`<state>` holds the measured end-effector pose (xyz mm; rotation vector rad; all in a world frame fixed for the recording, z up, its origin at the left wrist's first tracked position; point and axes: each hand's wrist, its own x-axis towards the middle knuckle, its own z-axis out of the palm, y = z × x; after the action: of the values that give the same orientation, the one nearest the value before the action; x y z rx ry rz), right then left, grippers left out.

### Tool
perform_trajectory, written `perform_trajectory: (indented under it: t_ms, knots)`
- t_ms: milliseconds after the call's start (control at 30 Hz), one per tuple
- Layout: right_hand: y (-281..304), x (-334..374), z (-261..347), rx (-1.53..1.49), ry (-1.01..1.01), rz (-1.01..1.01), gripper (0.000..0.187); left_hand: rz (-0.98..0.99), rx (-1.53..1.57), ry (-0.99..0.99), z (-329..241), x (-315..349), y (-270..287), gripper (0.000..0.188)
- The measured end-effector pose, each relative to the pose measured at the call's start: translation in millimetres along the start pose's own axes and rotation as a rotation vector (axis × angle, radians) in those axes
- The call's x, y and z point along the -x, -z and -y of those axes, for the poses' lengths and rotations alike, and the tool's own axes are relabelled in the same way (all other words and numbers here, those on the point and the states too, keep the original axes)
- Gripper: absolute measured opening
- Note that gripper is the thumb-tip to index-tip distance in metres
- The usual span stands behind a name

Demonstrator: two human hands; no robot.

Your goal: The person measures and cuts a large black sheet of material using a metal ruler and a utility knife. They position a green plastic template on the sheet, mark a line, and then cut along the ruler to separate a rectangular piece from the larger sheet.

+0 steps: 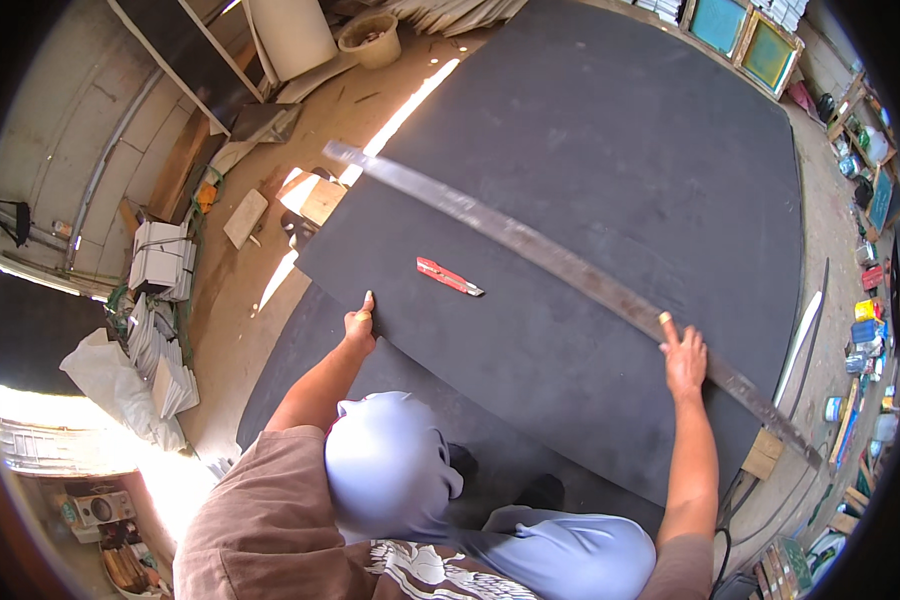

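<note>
At the left, the left hand (360,326) was at the near edge of the large black sheet (610,170), close to its left corner, with a digit laid on top; the rest of the fingers were too hidden to tell whether they pinched it. The sheet lay spread over the floor (210,330), overlapping a darker lower sheet (355,370) on the near side. It looked matt and thin, probably rubbery: bendable, tough rather than fragile, and heavy as a whole because of its breadth. Its free near edge seemed the best hold, with two hands well apart to limit sagging.

Further right, the red utility knife (450,277) lay loose on the sheet, blade end toward the right. It was likely light and rigid, best taken by its red handle, away from the blade.

The long metal straightedge (530,245) slanted across the sheet, both ends reaching past its sides. It looked stiff, fairly weighty and perhaps slippery, and a middle hold would have balanced it better. The right hand (684,362) held it off-centre, toward its right end, thumb and fingers around its width.
</note>
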<state>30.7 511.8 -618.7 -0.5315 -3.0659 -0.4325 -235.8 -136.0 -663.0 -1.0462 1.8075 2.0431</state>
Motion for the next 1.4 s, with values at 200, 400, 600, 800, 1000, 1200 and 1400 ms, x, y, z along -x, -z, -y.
perform_trajectory:
  t_ms: [200, 400, 600, 800, 1000, 1200, 1400]
  knots:
    - [41, -19, -11, -0.301, -0.629, 0.155, 0.068, 0.089, 0.058, 0.048, 3, -18, 27, 0.058]
    - [-18, 141, -11, -0.258, -0.97, 0.266, 0.07, 0.217, 0.088, 0.159, -13, -45, 26, 0.085]
    - [-26, 279, -35, -0.221, -1.701, 0.181, 0.088, 0.159, 0.071, 0.143, -5, -65, 19, 0.077]
    - [-14, 279, -42, -0.357, -2.253, -0.183, 0.093, 0.311, 0.067, 0.116, -5, -99, 45, 0.078]
    - [-10, 282, -45, -0.882, -2.349, -0.594, 0.075, 0.222, 0.025, 0.097, -14, -73, 24, 0.074]
    - [-30, 289, -57, -0.739, -2.251, -0.63, 0.075, 0.387, 0.106, 0.036, 0, -58, 41, 0.072]
    - [-50, 312, -60, -0.762, -2.398, -0.317, 0.109, 0.204, 0.168, 0.055, -12, -23, 17, 0.077]
